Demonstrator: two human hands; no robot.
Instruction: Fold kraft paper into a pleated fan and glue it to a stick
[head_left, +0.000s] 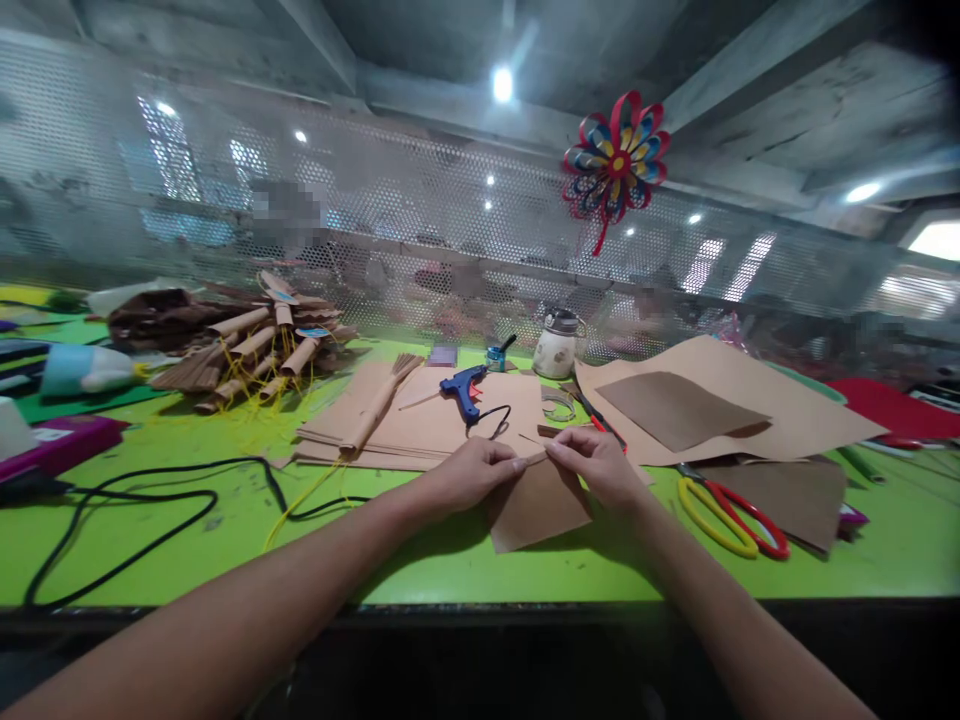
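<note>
Between both hands, near the table's front edge, is a small sheet of brown paper (538,508). My left hand (474,473) pinches its upper left edge, thumb on top. At the upper right edge, my right hand (596,462) grips the same sheet between thumb and fingers. The top edge looks folded or rolled over, and a thin stick-like piece shows just above it; I cannot make out what it is. Beyond the hands, a blue glue gun (463,392) lies on a stack of brown paper sheets (420,450), beside a rolled paper piece with a fringed end (379,410).
Red-and-yellow-handled scissors (731,515) lie right of my hands, by large brown sheets (810,420). A white jar (556,345) and a roll of tape (557,405) stand further back. A black cable (150,475) loops at left, below a pile of paper rolls (262,345).
</note>
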